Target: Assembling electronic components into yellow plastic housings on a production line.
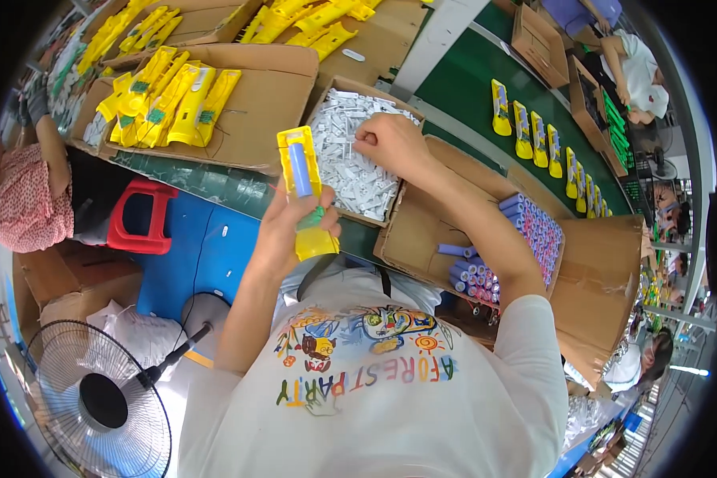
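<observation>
My left hand is wrapped round the lower part of a yellow plastic casing, held tilted slightly in front of my chest. A purple cylindrical battery lies in the casing's open upper half, and a bit of green circuit board shows between my fingers. My right hand hovers over a cardboard box filled with small white plastic parts. Its fingers are curled together; whether a part is pinched in them is hidden.
Right of me, an open carton holds many purple batteries. At left, a carton carries yellow casings with green boards. Filled casings line the green belt. A fan, red stool and co-worker are at left.
</observation>
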The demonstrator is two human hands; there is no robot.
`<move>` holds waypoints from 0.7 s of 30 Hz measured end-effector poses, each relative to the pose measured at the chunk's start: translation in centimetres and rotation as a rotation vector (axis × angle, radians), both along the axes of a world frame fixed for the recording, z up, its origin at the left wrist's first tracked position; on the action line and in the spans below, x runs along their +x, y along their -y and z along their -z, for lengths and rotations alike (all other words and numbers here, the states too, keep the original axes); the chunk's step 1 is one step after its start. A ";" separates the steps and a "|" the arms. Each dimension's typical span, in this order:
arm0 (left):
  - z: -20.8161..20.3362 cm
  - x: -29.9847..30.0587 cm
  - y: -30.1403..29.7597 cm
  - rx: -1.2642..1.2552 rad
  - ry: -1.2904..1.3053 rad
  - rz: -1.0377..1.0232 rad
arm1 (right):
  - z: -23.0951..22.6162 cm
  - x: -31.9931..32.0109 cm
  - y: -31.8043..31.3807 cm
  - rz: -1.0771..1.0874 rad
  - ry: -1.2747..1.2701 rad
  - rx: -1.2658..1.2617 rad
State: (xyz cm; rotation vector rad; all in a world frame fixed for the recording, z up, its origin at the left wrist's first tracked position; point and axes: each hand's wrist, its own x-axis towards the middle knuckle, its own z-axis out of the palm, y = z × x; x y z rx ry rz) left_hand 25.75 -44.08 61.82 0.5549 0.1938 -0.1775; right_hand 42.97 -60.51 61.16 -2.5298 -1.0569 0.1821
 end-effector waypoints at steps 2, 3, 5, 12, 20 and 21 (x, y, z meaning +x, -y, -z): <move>0.1 -0.3 0.3 0.015 0.009 -0.011 | -0.4 -0.1 0.4 -0.022 -0.078 0.134; 0.1 -0.3 0.3 0.027 0.005 0.018 | -0.7 -0.3 0.8 -0.073 -0.054 0.247; 0.0 -0.6 0.7 0.053 0.007 0.042 | -1.1 -1.1 1.5 -0.128 -0.030 0.357; -0.2 0.0 2.8 0.277 -0.005 0.035 | -1.8 -2.3 2.7 -0.091 -0.098 0.616; 1.1 0.0 3.5 0.453 0.039 0.058 | -6.3 -4.4 2.3 -0.059 -0.511 0.374; 1.0 0.1 3.5 0.453 0.040 0.064 | -6.5 -4.3 2.3 -0.047 -0.604 0.390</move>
